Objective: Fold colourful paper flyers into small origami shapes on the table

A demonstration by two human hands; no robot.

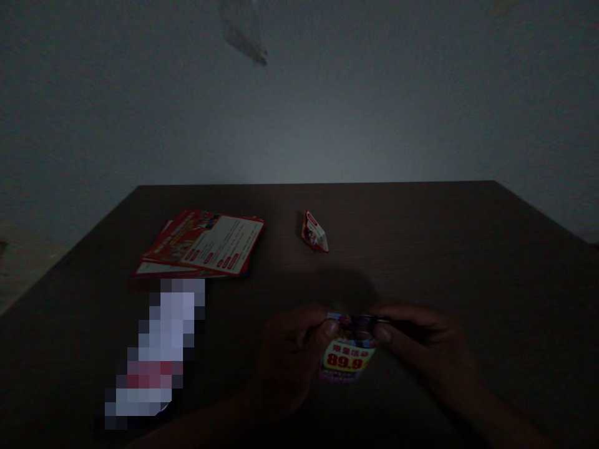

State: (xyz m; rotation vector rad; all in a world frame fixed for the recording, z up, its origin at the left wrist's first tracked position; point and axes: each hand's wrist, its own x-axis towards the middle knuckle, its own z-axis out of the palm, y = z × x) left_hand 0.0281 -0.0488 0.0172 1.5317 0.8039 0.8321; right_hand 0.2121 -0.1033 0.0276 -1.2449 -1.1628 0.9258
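Observation:
A printed leaflet (347, 360) with a yellow panel reading 89.9 is held between my two hands over the near part of the table, bent along its upper edge. My left hand (294, 349) pinches its left side, the thumb lying on top. On the other side, my right hand (421, 337) grips the upper right corner between thumb and fingers. Beyond the hands, a small folded red and white paper (315, 232) sits on the table. To the left lies a stack of red and white leaflets (206, 243), slightly fanned. The light is dim, so finger details are dark.
A bright, pixelated long object (159, 343) lies on the dark wooden table (421, 237), left of my hands. Behind the table's far edge rises a pale wall (350, 93) with a hanging translucent piece (241, 31) near the top.

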